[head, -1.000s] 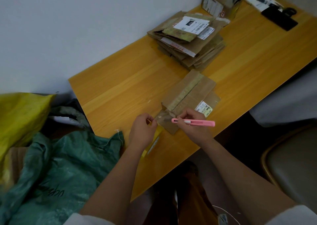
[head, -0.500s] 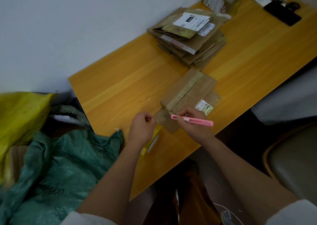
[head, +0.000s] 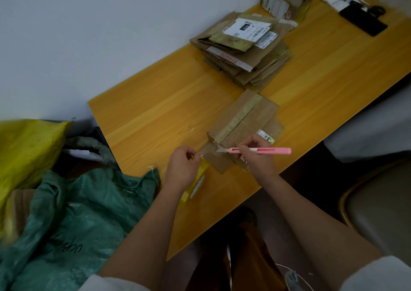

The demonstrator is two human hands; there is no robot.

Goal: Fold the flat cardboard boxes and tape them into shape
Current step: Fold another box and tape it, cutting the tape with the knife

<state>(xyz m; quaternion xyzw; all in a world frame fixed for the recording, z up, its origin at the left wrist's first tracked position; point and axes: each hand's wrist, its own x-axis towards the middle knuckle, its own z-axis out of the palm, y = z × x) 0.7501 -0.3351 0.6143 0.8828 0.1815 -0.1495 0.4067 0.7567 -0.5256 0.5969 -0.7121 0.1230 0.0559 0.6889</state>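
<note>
Gripped in the right hand [head: 258,157] is a pink utility knife [head: 264,150], fingers curled round its body, its blade tip laid against the near end of the flat cardboard box [head: 244,122], where the clear tape [head: 205,153] leaves the cardboard. That strip is pinched between the curled fingers of the left hand [head: 182,166], stretched from the box's near corner. The box is seen lying flat on the wooden table [head: 155,113], close to its front edge. A yellow tape roll [head: 196,185] is partly hidden under the left wrist. Farther back, a stack of flattened boxes [head: 242,50] is piled by the wall. A green sack [head: 77,213] is slumped beside the table on the left
</note>
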